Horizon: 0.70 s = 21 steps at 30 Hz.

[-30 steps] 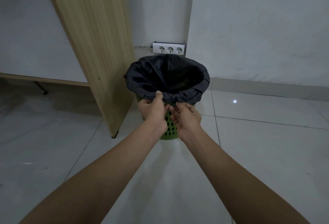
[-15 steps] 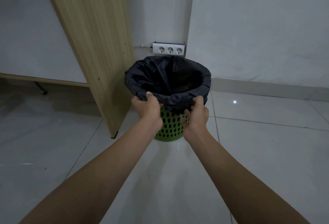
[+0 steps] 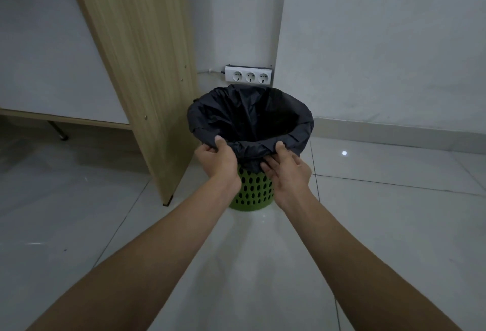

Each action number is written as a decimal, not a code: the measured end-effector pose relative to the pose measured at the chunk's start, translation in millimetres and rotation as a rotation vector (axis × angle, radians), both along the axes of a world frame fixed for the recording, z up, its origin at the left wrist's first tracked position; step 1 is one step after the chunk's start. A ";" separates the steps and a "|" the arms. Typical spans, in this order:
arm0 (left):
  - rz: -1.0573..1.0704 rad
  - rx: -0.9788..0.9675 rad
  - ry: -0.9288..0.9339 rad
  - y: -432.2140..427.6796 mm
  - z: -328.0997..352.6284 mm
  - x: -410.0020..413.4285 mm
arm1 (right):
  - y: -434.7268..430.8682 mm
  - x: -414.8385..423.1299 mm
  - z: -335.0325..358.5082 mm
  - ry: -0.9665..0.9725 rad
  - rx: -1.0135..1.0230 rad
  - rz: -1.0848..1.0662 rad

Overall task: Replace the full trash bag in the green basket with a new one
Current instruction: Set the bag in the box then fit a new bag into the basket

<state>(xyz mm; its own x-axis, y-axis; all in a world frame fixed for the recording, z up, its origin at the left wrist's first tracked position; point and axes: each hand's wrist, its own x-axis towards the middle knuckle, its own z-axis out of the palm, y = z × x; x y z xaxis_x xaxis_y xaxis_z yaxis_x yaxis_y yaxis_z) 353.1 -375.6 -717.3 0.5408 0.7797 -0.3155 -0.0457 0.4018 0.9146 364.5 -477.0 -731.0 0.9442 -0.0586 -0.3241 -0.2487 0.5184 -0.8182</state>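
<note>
- Glossy pale floor tiles (image 3: 394, 225) are spreading under both forearms, and a white wall (image 3: 368, 41) is rising beyond the hands.
- A small light spot (image 3: 344, 153) is glinting on the tiles to the right of the right hand.
- A green basket (image 3: 253, 194) with rows of oval holes is standing on the floor below and between the two hands, its lower wall showing between the wrists.
- A black trash bag (image 3: 249, 117) is lining the basket, its mouth gaping open just beyond the thumbs and its edge folding down over the rim; what is lying inside is too dark to tell.
- The left hand (image 3: 218, 162) is gripping the near left part of the bag's folded edge, thumb lying on top and fingers curling underneath.
- The right hand (image 3: 289, 170) is pinching the near right part of the same edge, thumb pressing on top while the fingers (image 3: 265, 166) are reaching leftward, fairly straight, against the hanging plastic.
- A light wooden panel (image 3: 136, 67) is standing to the left of the left hand, its foot resting on the floor near the basket.
- A white power strip (image 3: 248, 77) with three sockets is sitting against the wall beyond the hands, past the bag's far edge.
</note>
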 end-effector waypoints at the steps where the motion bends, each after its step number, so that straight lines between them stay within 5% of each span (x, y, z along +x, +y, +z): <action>1: 0.008 0.003 0.001 4.9 1.0 1.9 | -0.7 -2.5 -3.4 -0.002 -0.082 -0.007; 5: -0.017 0.025 0.009 20.6 1.6 4.0 | -5.6 0.4 -14.6 -0.036 -0.266 -0.136; 12: -0.065 -0.005 -0.026 44.9 7.1 10.2 | -14.6 5.2 -6.6 0.035 0.040 0.021; 21: -0.101 0.040 -0.015 24.2 -7.5 1.6 | -14.8 12.9 -7.9 -0.017 0.011 -0.013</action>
